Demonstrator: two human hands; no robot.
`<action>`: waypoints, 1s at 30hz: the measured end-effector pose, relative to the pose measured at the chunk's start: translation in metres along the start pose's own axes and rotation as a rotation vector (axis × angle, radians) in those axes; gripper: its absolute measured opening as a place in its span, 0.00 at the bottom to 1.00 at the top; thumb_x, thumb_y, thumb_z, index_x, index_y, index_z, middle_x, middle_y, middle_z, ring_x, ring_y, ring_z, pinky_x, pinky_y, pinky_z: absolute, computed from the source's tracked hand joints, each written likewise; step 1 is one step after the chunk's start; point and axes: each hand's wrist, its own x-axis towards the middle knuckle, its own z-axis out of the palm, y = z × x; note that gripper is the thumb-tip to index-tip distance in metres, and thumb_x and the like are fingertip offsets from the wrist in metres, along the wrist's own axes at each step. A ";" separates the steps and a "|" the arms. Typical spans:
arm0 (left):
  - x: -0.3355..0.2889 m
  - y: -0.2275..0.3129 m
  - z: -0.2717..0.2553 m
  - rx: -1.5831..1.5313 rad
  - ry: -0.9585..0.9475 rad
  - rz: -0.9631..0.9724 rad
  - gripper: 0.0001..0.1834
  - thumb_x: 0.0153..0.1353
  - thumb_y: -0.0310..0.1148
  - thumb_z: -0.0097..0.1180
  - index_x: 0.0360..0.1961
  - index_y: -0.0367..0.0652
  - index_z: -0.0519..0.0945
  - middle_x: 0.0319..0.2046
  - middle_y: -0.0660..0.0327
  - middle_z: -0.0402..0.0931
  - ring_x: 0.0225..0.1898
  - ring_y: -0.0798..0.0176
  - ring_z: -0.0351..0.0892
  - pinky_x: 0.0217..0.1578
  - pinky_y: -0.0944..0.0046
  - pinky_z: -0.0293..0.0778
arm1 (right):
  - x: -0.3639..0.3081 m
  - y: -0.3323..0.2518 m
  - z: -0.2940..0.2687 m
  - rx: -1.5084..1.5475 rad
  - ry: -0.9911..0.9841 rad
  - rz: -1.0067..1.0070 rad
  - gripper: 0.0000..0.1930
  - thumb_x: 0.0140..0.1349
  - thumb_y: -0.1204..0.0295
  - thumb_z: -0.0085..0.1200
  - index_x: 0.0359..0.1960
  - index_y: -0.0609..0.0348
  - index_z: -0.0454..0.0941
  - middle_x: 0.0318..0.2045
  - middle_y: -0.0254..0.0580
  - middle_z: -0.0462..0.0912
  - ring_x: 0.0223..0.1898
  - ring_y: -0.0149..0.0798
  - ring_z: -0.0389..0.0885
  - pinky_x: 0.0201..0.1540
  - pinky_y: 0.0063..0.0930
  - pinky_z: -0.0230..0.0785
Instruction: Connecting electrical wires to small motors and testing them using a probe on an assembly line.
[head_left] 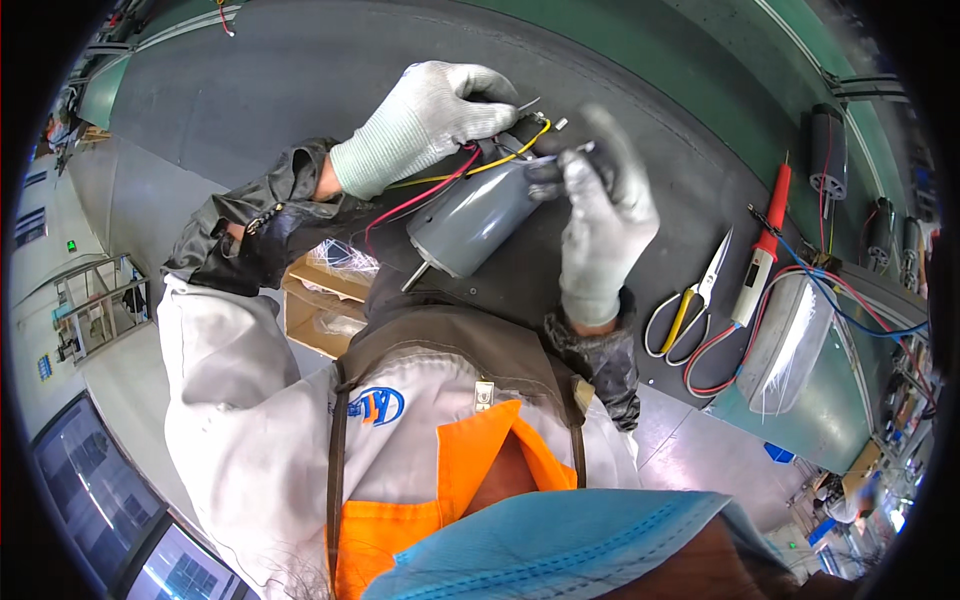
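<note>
A grey cylindrical motor (475, 220) lies tilted on the dark bench in front of me, its metal shaft (416, 275) toward my body. A yellow wire (524, 150) and a red wire (425, 194) run from its far end. At that end my left hand (430, 120), in a white glove, pinches a small thin piece whose kind I cannot make out. Beside the motor's right side is my gloved right hand (605, 215), its forefinger raised and smeared by motion. Its thumb and other fingers close around a thin pale strip (560, 156).
To the right lie yellow-and-white-handled scissors (690, 305), a red-and-white pen-shaped tool (765, 245) with a cable, and a bundle of thin pale strands (790, 350). Another motor (828, 150) stands farther right. A cardboard box (318, 305) sits below the bench edge.
</note>
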 end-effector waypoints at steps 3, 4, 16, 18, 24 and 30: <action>-0.003 0.004 0.002 -0.037 -0.013 0.049 0.16 0.68 0.34 0.63 0.50 0.32 0.84 0.38 0.62 0.84 0.37 0.74 0.81 0.40 0.70 0.78 | 0.025 -0.013 0.005 -0.029 -0.020 0.084 0.27 0.68 0.84 0.53 0.69 0.70 0.65 0.39 0.52 0.88 0.33 0.33 0.86 0.31 0.19 0.77; -0.003 0.003 0.003 -0.047 -0.023 0.076 0.16 0.68 0.34 0.62 0.51 0.32 0.84 0.39 0.61 0.85 0.37 0.73 0.81 0.41 0.70 0.79 | 0.028 -0.013 0.004 -0.096 -0.021 0.142 0.28 0.68 0.83 0.54 0.70 0.70 0.64 0.37 0.51 0.88 0.32 0.32 0.86 0.29 0.18 0.76; 0.001 -0.010 0.001 -0.517 -0.065 -0.020 0.19 0.67 0.37 0.65 0.51 0.32 0.82 0.37 0.63 0.84 0.37 0.74 0.81 0.41 0.71 0.78 | 0.011 -0.014 -0.011 -0.041 -0.033 0.140 0.12 0.69 0.80 0.54 0.52 0.74 0.78 0.41 0.53 0.88 0.37 0.35 0.88 0.36 0.23 0.82; 0.003 -0.018 -0.001 -0.494 -0.108 -0.033 0.22 0.67 0.42 0.65 0.51 0.33 0.82 0.37 0.64 0.84 0.37 0.74 0.81 0.39 0.72 0.77 | 0.000 -0.007 -0.016 -0.090 0.010 0.052 0.11 0.68 0.81 0.54 0.50 0.75 0.78 0.40 0.52 0.87 0.38 0.36 0.89 0.37 0.25 0.83; -0.004 -0.027 -0.006 -0.617 -0.250 -0.156 0.21 0.71 0.43 0.58 0.52 0.34 0.80 0.38 0.62 0.84 0.33 0.75 0.79 0.33 0.73 0.74 | -0.031 0.007 -0.022 -0.528 0.171 -0.160 0.11 0.61 0.83 0.62 0.46 0.64 0.82 0.43 0.42 0.87 0.33 0.31 0.83 0.38 0.22 0.77; -0.011 -0.057 0.007 -0.348 -0.110 0.298 0.23 0.76 0.44 0.45 0.50 0.33 0.80 0.36 0.59 0.83 0.32 0.70 0.84 0.32 0.71 0.78 | -0.038 -0.001 -0.025 -1.320 -0.078 -0.503 0.12 0.56 0.71 0.67 0.43 0.54 0.83 0.45 0.42 0.86 0.36 0.47 0.85 0.38 0.38 0.78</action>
